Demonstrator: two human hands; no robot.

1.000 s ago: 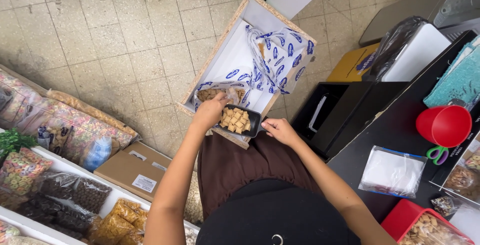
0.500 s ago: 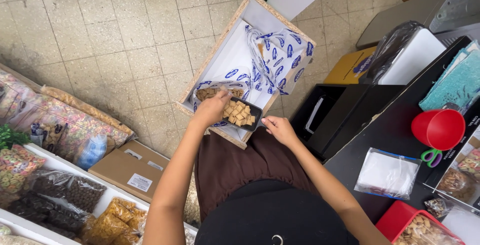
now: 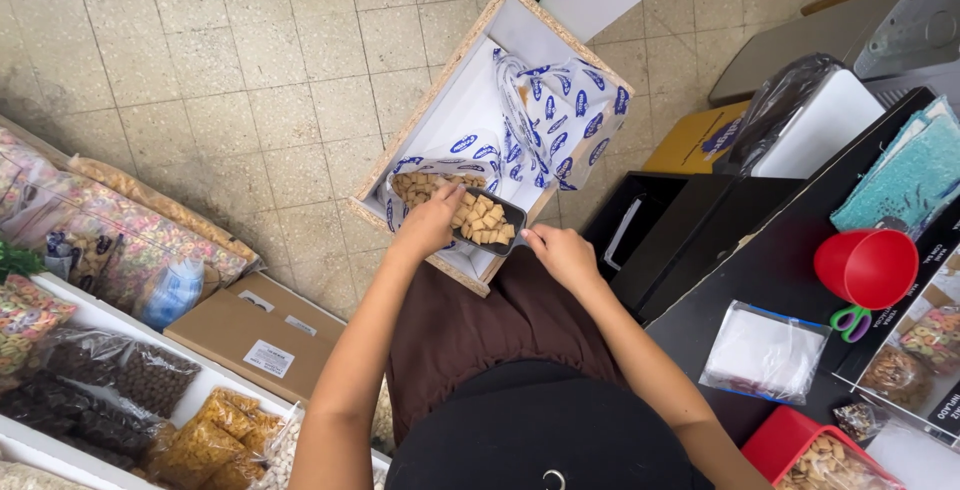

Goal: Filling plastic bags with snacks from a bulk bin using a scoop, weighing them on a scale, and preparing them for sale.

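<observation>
Here the left hand (image 3: 432,225) is closed around the near end of a small dark scoop (image 3: 488,222) heaped with tan square crackers (image 3: 483,218). The scoop's long axis runs roughly from lower left to upper right, its open end pointing away from the left hand toward the patterned bag. It hangs just to the right of that hand, over the near end of a wooden-edged box (image 3: 440,115) that stands on the tiled floor (image 3: 200,60). Inside the box lies a white bag with blue ovals (image 3: 560,110), and more crackers show in the bag's opening just beyond the left hand's knuckles. The right hand (image 3: 562,255) sits just beside the scoop's lower right side, fingers loosely curled and holding nothing that I can make out; whether it touches the scoop I cannot tell. A red cup (image 3: 866,266) stands well apart on the dark table (image 3: 760,270) at the right.
</observation>
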